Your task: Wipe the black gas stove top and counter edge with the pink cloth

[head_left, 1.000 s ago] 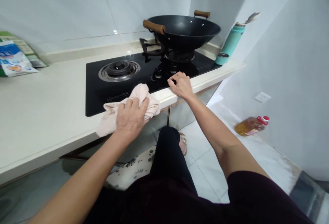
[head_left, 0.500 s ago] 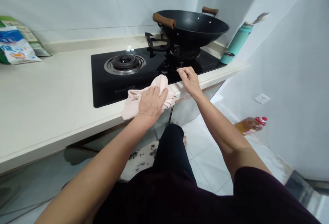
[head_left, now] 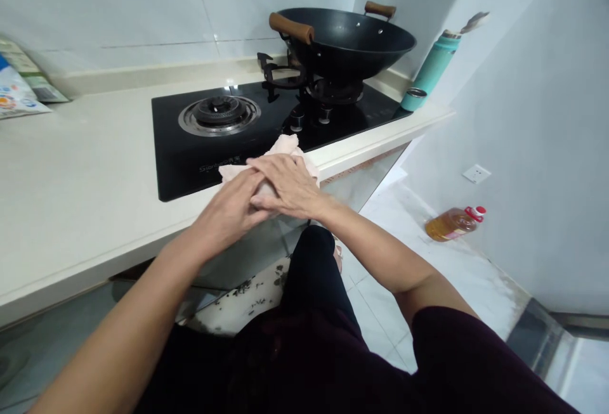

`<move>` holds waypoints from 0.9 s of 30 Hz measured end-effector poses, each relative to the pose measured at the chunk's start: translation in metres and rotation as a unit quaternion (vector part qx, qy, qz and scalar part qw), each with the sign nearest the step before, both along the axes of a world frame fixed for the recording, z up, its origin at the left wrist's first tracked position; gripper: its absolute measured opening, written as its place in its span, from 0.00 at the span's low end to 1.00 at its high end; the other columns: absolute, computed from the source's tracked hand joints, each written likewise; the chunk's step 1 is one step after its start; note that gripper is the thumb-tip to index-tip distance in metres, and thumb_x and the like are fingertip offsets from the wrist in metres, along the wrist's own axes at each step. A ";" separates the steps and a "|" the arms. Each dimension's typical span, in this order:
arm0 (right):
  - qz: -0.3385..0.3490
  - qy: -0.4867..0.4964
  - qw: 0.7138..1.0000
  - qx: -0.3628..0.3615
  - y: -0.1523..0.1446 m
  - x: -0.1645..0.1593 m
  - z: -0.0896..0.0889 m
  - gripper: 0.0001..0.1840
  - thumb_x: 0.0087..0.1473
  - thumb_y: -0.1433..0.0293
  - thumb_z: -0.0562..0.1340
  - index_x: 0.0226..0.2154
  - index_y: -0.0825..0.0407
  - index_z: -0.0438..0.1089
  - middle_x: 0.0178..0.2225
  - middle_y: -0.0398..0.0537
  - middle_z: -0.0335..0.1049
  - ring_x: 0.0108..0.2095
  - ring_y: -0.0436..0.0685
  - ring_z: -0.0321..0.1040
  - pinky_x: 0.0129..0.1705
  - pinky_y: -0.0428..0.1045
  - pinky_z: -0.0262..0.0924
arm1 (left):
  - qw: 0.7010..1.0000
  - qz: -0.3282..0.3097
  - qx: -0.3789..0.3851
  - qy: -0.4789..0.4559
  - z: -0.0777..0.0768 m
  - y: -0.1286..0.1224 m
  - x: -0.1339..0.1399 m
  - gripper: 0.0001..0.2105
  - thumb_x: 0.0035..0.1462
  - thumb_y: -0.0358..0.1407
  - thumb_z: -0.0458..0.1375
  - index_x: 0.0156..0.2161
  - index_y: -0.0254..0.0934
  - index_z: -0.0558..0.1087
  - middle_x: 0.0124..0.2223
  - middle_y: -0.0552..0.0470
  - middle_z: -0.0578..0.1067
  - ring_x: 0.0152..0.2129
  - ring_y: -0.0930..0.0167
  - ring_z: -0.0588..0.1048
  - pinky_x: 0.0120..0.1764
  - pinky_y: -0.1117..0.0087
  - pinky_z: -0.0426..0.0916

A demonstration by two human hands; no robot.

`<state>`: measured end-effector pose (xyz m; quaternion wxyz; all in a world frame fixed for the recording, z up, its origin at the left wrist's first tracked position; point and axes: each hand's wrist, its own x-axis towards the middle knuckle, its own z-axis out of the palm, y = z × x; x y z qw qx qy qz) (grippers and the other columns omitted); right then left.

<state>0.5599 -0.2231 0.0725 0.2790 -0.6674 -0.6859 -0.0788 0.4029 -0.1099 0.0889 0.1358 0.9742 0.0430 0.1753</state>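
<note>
A pale pink cloth (head_left: pixel 287 145) lies bunched at the front edge of the black gas hob (head_left: pixel 166 173), partly on the glass and partly on the counter lip. My left hand (head_left: pixel 231 208) grips its left side, the fingertips tucked under my other hand. Reaching in from the right, my right hand (head_left: pixel 292 184) is closed over the cloth's middle, its fingers crossing my left fingers. Most of the cloth is hidden beneath both hands. Two control knobs (head_left: pixel 297 121) stand just behind it on the hob.
A black wok (head_left: pixel 352 40) with wooden handles sits on the right burner. Beside it are a turquoise bottle (head_left: pixel 435 65) and its cup (head_left: pixel 413 99). A loose pan support (head_left: pixel 280 78) lies behind the left burner (head_left: pixel 219 115). An oil bottle (head_left: pixel 451 224) stands on the floor, right.
My right hand has come left and down from near the knobs onto the cloth. My left hand has shifted left on it. The view has turned slightly right.
</note>
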 end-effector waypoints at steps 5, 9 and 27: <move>-0.041 -0.108 0.991 -0.060 0.019 -0.021 0.005 0.38 0.61 0.40 0.53 0.61 0.48 0.63 0.60 0.58 0.60 0.58 0.74 0.51 0.57 0.69 0.46 | 0.992 0.111 -0.020 -0.047 -0.001 0.033 -0.077 0.18 0.67 0.48 0.49 0.54 0.44 0.71 0.59 0.54 0.72 0.56 0.64 0.71 0.61 0.53 0.64; -0.026 -0.137 0.987 -0.077 0.050 -0.056 0.017 0.31 0.64 0.44 0.52 0.56 0.49 0.67 0.56 0.57 0.63 0.53 0.70 0.56 0.55 0.67 0.50 | 0.963 0.248 -0.028 -0.099 -0.003 0.068 -0.127 0.18 0.63 0.49 0.52 0.48 0.43 0.76 0.52 0.53 0.78 0.50 0.66 0.75 0.60 0.61 0.65; -0.101 -0.023 0.994 -0.030 0.047 0.081 0.012 0.16 0.65 0.60 0.59 0.45 0.52 0.76 0.45 0.53 0.64 0.48 0.60 0.59 0.53 0.54 0.54 | 0.899 0.438 -0.026 0.006 -0.011 0.150 -0.227 0.30 0.53 0.57 0.48 0.48 0.37 0.76 0.54 0.42 0.77 0.51 0.55 0.75 0.57 0.54 0.67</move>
